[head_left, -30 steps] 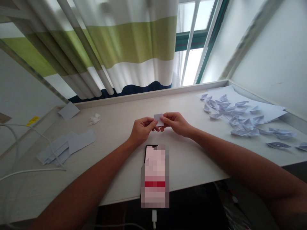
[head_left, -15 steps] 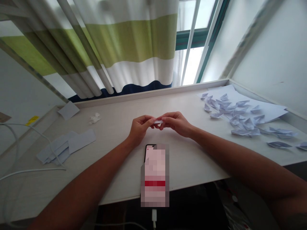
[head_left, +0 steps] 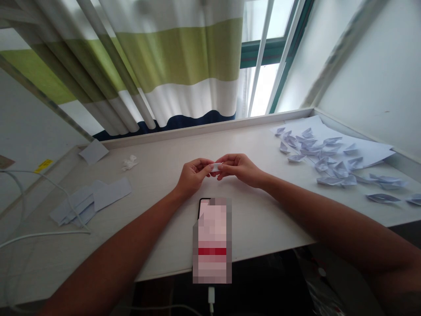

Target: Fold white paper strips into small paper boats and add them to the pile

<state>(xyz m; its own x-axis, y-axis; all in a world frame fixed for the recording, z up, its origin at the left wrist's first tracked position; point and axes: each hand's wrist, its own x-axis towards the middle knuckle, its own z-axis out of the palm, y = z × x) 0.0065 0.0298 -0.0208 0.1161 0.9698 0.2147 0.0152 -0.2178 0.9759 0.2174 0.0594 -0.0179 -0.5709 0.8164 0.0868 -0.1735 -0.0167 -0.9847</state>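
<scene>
Fingers [head_left: 210, 168] of both hands pinch a small folded paper [head_left: 216, 166] just above the counter [head_left: 256, 219], the left hand [head_left: 192, 175] and right hand [head_left: 240, 169] clamped on it from either side. Nearer, a phone [head_left: 212, 239] lies on the counter edge with a cable plugged in. Paper strips [head_left: 92, 199] sit to the left. Farther right, many folded paper boats [head_left: 329, 160] lie on white sheets [head_left: 371, 151]. Beyond hangs a striped curtain [head_left: 158, 66].

Desk [head_left: 164, 245]: pale, set under the window [head_left: 263, 57]
Curtain [head_left: 148, 66]: striped green, white and navy
Phone [head_left: 212, 239]: laid at the near edge, plugged in
Boats [head_left: 329, 162]: scattered at the right on sheets [head_left: 371, 149]
Slips [head_left: 88, 199]: piled at the left
Cable [head_left: 19, 239]: white, far left
</scene>
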